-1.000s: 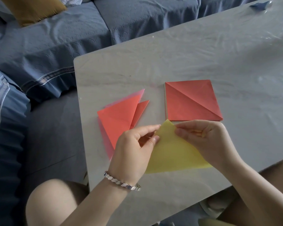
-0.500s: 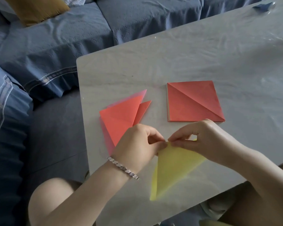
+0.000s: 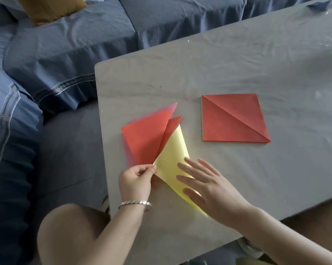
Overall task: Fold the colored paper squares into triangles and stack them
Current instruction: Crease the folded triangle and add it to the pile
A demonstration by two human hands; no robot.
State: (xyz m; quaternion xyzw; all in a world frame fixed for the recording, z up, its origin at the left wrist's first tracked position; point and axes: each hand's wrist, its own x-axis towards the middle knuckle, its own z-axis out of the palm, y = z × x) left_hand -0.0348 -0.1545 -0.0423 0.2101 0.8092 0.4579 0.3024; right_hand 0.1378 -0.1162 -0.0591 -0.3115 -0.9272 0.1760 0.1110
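Observation:
A yellow paper triangle (image 3: 172, 159) lies on the grey table (image 3: 237, 64), its top tip tucked under the red folded triangles (image 3: 146, 138), which rest on a pink one. My left hand (image 3: 136, 180) pinches the yellow triangle's left corner. With fingers spread flat, my right hand (image 3: 207, 188) lies over the triangle's lower right part, blurred by motion. A stack of red paper squares (image 3: 232, 119) with a diagonal crease lies to the right, apart from both hands.
A blue-covered sofa (image 3: 85, 44) runs along the table's far and left sides, with a mustard cushion (image 3: 52, 8) on it. A small blue object (image 3: 318, 4) sits at the table's far right corner. My knees show below the near edge.
The yellow paper went from held upright between both hands to lying flat as a triangle beside the red ones. My right hand let go and spread flat over it.

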